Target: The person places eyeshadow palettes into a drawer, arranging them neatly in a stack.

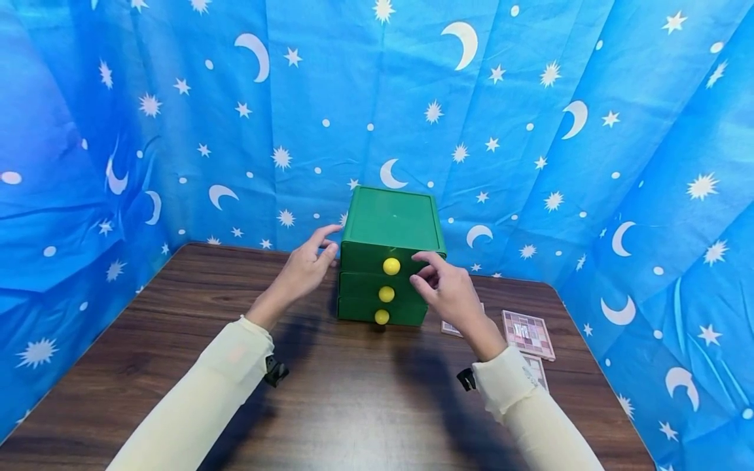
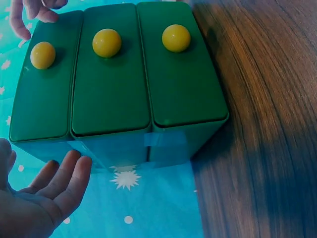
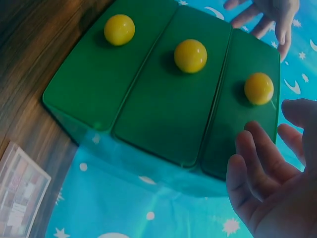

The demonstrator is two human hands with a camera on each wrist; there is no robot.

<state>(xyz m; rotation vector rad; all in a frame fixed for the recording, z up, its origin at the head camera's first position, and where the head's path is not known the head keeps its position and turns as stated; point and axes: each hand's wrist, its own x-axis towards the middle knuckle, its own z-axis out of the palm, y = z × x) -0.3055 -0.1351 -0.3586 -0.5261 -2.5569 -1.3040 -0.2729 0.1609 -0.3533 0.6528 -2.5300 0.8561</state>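
A green box with three stacked drawers [image 1: 393, 219] stands on the wooden table, each drawer front bearing a round yellow knob [image 1: 391, 266]. My left hand [image 1: 303, 268] is beside the box's left side, level with the top drawer, fingers relaxed and nothing in them. In front of the top drawer's right end is my right hand [image 1: 450, 288], fingers loosely bent and empty. All drawers look closed. The left wrist view shows the left hand [image 2: 49, 198] by the box's side; in the right wrist view the right hand's fingers [image 3: 270, 158] overlap the top drawer's front.
Flat palettes with coloured squares lie on the table right of the box; one palette [image 1: 528, 333] shows plainly, others are partly behind the right arm. A blue curtain [image 1: 330, 85] with moons and stars hangs behind and along both sides of the table [image 1: 353, 405].
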